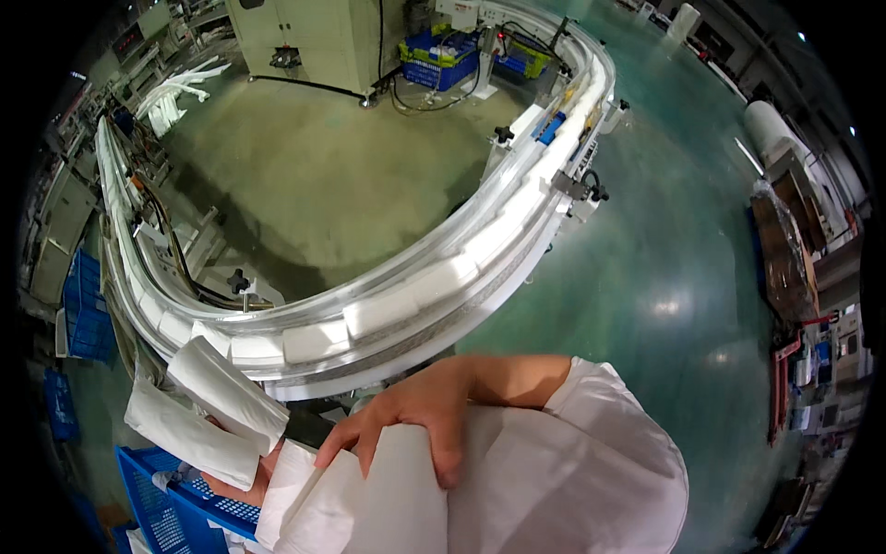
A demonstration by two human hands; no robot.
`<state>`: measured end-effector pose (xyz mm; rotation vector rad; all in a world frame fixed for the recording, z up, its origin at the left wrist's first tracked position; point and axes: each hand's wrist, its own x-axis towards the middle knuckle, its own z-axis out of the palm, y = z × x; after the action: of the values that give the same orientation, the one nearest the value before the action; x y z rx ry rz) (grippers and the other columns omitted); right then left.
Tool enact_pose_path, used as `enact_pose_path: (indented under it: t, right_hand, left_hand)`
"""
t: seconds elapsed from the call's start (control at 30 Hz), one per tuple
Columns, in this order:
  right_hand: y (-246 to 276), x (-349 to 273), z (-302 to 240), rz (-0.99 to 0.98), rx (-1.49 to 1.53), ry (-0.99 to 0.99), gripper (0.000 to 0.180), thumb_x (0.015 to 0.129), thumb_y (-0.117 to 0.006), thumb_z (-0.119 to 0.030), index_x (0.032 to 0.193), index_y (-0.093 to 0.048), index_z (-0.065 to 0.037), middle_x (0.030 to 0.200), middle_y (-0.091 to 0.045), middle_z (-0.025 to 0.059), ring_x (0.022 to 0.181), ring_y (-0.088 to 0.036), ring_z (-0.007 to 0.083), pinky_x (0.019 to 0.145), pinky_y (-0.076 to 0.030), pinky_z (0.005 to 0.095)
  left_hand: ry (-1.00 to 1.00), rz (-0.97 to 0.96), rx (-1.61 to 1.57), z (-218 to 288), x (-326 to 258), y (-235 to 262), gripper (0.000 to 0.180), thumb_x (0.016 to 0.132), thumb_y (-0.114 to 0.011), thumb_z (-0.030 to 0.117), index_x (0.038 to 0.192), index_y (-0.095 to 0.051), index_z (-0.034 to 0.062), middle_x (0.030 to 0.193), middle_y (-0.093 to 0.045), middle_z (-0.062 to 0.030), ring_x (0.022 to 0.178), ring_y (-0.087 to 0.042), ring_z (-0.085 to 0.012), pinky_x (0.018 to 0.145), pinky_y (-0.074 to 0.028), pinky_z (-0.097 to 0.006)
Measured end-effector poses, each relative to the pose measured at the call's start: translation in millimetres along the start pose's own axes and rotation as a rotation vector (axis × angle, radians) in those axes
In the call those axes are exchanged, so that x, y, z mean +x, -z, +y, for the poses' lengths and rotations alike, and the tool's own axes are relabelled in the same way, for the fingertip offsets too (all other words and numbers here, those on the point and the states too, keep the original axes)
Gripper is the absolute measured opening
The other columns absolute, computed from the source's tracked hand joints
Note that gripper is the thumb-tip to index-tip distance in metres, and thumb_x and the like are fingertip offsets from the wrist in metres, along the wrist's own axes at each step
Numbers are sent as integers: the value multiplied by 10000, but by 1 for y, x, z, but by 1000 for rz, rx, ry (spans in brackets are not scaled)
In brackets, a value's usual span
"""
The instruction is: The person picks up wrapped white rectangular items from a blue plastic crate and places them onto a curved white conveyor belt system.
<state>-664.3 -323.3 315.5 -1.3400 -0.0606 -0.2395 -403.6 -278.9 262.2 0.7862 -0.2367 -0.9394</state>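
My left hand (242, 482) is at the lower left, partly hidden beneath two long white soft packs. Its fingers hold the upper pack (228, 392) and the lower pack (191, 434), which lie side by side and tilt. My right hand (415, 411) reaches in from the right, its fingers and thumb bent around a white soft pack (406, 489) in front of my body. Beside that pack is more white material (314, 503); whether it is packs or my left sleeve I cannot tell. A blue perforated basket (152, 503) stands below my left hand.
A curved conveyor (406, 365) sweeps around ahead of me, carrying a row of white packs (397, 309). Black knobs (240, 280) stick up along its inner rail. Beyond it stand a pale machine cabinet (309, 42) and blue crates (438, 69). Green floor (646, 277) stretches to the right.
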Motion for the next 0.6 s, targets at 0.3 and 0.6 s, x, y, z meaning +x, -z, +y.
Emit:
enact_pose_path:
  t: [0.3, 0.6]
  right_hand:
    - [3, 6, 10, 144, -132, -3, 548, 507, -795, -201, 986, -580, -45, 1297, -340, 150, 1094, -434, 244, 889, -348, 324]
    - [14, 17, 10, -85, -226, 106, 636, 494, -765, -196, 1080, -559, -58, 1297, -312, 166, 1152, -376, 281, 949, -298, 344]
  left_hand:
    - [62, 91, -9, -7, -7, -5, 635, 795, -441, 513, 1297, -334, 139, 1295, -388, -88, 1164, -401, -274, 913, -381, -508]
    - [241, -67, -261, -10, -34, -15, 575, 781, -525, 395, 1260, -354, 126, 1193, -458, -100, 1027, -499, -258, 850, -439, -406]
